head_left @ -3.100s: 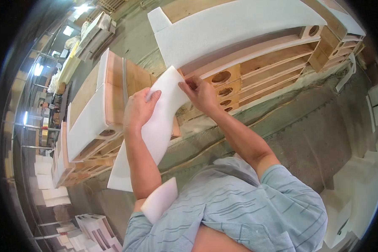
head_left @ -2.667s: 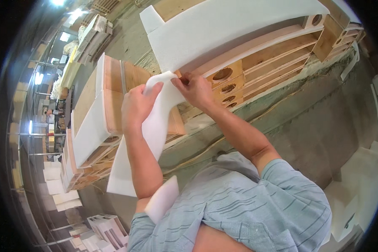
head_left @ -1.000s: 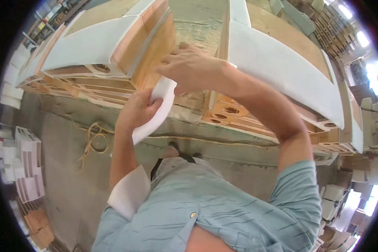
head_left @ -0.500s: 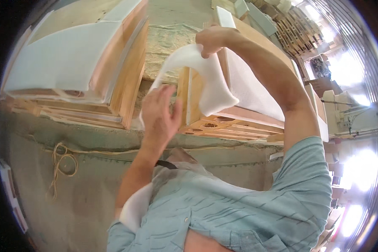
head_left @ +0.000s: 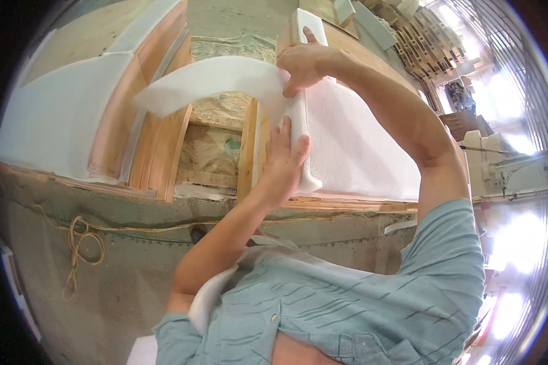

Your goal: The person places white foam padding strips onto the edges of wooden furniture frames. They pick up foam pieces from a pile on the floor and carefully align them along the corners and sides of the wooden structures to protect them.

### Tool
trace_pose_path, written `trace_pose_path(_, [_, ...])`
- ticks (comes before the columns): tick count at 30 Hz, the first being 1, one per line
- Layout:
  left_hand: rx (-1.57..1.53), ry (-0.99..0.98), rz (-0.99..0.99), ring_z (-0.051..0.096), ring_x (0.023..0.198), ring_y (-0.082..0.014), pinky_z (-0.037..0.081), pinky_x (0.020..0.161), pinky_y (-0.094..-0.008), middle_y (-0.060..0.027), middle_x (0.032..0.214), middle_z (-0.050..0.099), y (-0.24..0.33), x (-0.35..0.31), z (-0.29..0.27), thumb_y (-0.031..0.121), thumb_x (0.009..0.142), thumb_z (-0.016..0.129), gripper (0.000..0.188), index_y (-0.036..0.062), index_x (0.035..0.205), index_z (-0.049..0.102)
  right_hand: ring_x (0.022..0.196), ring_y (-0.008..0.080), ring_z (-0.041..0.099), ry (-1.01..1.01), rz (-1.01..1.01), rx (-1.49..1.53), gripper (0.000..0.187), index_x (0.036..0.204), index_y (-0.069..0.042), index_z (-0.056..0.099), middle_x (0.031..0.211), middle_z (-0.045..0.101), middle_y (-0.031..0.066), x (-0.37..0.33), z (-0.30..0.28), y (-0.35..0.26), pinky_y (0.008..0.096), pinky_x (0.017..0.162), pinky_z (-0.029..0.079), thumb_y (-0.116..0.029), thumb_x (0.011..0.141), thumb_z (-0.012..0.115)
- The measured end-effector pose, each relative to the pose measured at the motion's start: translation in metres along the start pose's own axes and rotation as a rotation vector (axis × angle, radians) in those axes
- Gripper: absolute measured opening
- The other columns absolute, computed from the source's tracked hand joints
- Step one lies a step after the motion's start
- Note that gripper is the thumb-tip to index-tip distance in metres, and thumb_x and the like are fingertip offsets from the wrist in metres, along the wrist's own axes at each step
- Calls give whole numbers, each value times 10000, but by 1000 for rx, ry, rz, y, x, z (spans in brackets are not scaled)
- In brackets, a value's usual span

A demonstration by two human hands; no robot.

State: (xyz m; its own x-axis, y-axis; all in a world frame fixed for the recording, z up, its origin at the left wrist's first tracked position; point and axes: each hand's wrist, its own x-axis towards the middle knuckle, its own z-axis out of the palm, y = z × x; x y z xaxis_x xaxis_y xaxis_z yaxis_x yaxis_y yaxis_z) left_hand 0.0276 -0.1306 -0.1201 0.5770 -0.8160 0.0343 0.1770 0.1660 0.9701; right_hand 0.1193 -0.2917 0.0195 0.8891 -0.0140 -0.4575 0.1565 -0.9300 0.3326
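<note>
A white foam strip [head_left: 225, 70] lies along the near-left edge of the wooden frame, and its loose end arcs through the air to the left. The top and side of that frame carry a white foam sheet [head_left: 359, 143]. At the upper corner my right hand [head_left: 307, 64] is closed on the strip, thumb and fingers pressing it against the edge. Lower down, my left hand [head_left: 280, 161] lies with its fingers straight along the strip's lower part, pressing it to the frame. The frame's wood face behind the strip is mostly hidden.
Another wooden frame [head_left: 155, 131], covered in white foam [head_left: 61, 115], stands to the left across a gap. A yellowish cord [head_left: 82, 243] lies coiled on the floor, running to the right. Stacked wooden pieces [head_left: 429, 45] stand at the far right.
My left hand has moved right, from the air onto the strip at the frame's edge. The strip now lies along that edge, and its loose end swings out to the left.
</note>
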Motion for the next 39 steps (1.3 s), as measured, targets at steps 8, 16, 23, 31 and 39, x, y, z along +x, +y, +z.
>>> trace_pose_path(8, [-185, 183, -317, 325, 1351, -372, 279, 1097, -386, -272, 1487, 265, -7, 43, -13, 525, 944, 405, 818, -11, 1496, 126, 992, 365, 633, -18, 148, 155, 473, 1043, -33, 670, 961, 687, 144, 109, -24, 13, 741, 1024, 114, -356, 697, 678])
trace_pose_path(16, [-178, 284, -355, 451, 1273, -300, 381, 1032, -375, -217, 1430, 401, -25, 98, -25, 519, 941, 436, 768, 22, 1486, 222, 935, 375, 633, -10, 214, 57, 501, 1036, -45, 680, 954, 691, 160, 119, -25, 92, 749, 852, 304, -321, 619, 708])
trace_pose_path(23, [-255, 271, -276, 529, 1138, -277, 431, 971, -381, -209, 1292, 503, -35, 147, -32, 443, 970, 392, 648, -32, 1408, 334, 1106, 380, 585, -58, 309, 35, 594, 1129, -51, 642, 1055, 676, 154, 99, -26, 100, 775, 1002, 77, -311, 598, 704])
trace_pose_path(31, [-298, 220, -272, 573, 1067, -253, 458, 909, -347, -188, 1218, 572, -31, 189, -46, 386, 976, 420, 552, -47, 1318, 457, 1221, 375, 518, 63, 399, 120, 556, 1160, -37, 626, 1231, 615, 156, 120, -29, 116, 790, 1006, 36, -371, 723, 709])
trace_pose_path(39, [-297, 251, -180, 588, 1011, -236, 463, 884, -345, -178, 1142, 604, -51, 211, -46, 332, 988, 405, 495, -73, 1256, 499, 1220, 342, 530, 161, 383, 177, 367, 1158, -89, 643, 1240, 625, 78, 194, -18, 180, 833, 980, 54, -114, 801, 564])
